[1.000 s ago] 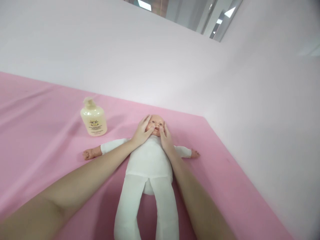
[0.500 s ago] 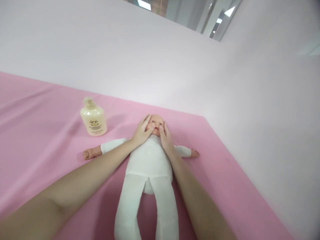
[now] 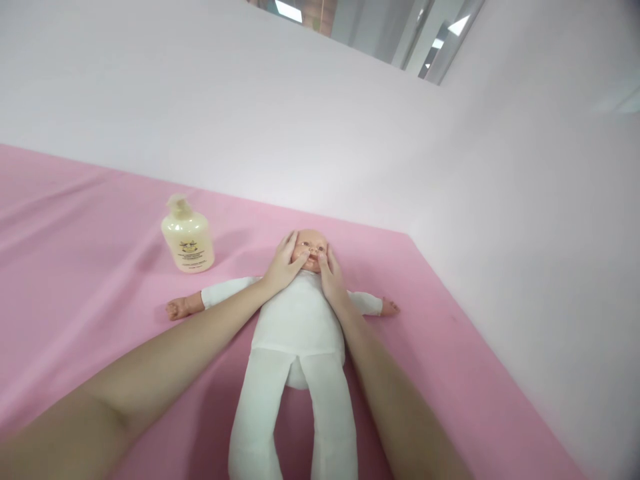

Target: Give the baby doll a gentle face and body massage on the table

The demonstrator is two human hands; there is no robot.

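The baby doll [image 3: 299, 320] lies face up on the pink sheet [image 3: 75, 267]. The left hand [image 3: 283, 265] and right hand [image 3: 331, 277] cup its head, fingers spread flat against both cheeks, gripping nothing. A cream lotion bottle [image 3: 187, 237] stands left of the doll's head.

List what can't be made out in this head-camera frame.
Head view only:
- Doll's cheeks: covered by the left hand and right hand.
- Doll's feet: cut off by the bottom edge.
- Bottle label: print too small to read.
- Person's elbows and upper arms: outside the frame.
- Pink sheet: hides the surface beneath.
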